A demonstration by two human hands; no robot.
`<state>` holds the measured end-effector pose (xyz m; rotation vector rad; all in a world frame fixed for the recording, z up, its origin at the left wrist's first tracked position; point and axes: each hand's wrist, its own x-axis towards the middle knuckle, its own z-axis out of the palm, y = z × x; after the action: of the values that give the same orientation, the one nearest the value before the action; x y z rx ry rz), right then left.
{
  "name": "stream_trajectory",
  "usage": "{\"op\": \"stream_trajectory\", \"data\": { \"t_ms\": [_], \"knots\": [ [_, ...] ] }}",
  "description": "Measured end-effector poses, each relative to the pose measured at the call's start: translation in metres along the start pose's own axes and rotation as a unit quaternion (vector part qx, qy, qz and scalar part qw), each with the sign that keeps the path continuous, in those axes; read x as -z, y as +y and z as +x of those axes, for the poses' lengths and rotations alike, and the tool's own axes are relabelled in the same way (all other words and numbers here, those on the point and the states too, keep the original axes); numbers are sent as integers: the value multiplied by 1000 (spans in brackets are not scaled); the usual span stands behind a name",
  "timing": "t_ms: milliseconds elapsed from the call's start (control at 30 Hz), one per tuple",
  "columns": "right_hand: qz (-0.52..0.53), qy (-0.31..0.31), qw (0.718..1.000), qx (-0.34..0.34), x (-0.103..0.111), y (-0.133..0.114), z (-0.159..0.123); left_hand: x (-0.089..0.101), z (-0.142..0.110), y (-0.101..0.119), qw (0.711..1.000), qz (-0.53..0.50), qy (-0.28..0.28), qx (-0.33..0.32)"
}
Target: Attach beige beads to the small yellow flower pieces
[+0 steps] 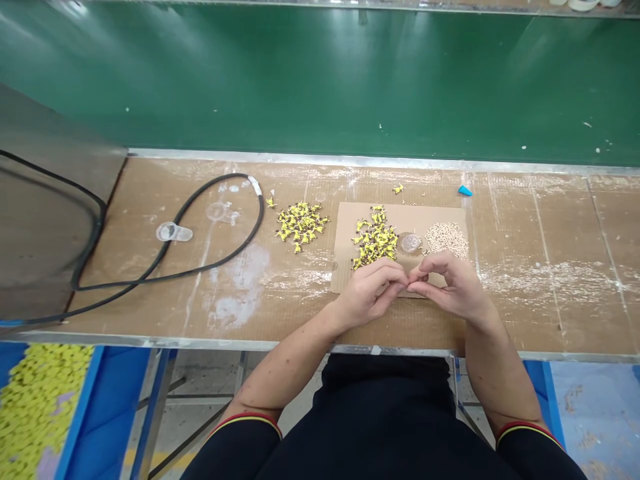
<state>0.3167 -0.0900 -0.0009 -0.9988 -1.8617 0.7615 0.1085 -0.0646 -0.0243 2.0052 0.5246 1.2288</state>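
My left hand [376,289] and my right hand [447,285] meet fingertip to fingertip over the near part of a cardboard sheet [345,220]. Both are closed in a pinch, and whatever they hold is too small and covered to name. Just beyond my left hand lies a pile of small yellow and dark figures [377,240] on the sheet. A round, clear shallow dish [410,243] sits beside that pile. Past my right hand is a heap of tiny beige pieces [447,240].
Another pile of yellow figures [301,223] lies left of the sheet. A black cable [225,260] loops across the bench near two clear plastic scoop-like pieces [174,232]. A blue cap-like piece [465,191] lies behind. Beyond runs a green belt surface [320,87]. Yellow pieces fill a blue bin [85,413] below left.
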Motion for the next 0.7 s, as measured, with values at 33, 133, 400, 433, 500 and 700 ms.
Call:
{"op": "stream_trajectory", "data": {
  "t_ms": [33, 133, 400, 433, 500, 700],
  "knots": [
    [-3, 5, 1000, 11, -1, -1, 1, 0, 0, 0, 1000, -16, 4, 17],
    [-24, 22, 997, 64, -6, -4, 7, -2, -1, 1, 991, -94, 24, 90],
    [-111, 77, 981, 138, -20, -7, 12, -8, -4, 2, 943, -252, 24, 217],
    [-119, 75, 982, 129, -19, -6, 11, -8, -4, 1, 948, -232, 25, 216],
    [-140, 75, 981, 108, -14, -3, 10, -5, -3, -1, 967, -151, 43, 201],
    [-243, 102, 964, 12, 15, 17, 7, 25, 5, -10, 972, 148, 73, 167]
  ]
}}
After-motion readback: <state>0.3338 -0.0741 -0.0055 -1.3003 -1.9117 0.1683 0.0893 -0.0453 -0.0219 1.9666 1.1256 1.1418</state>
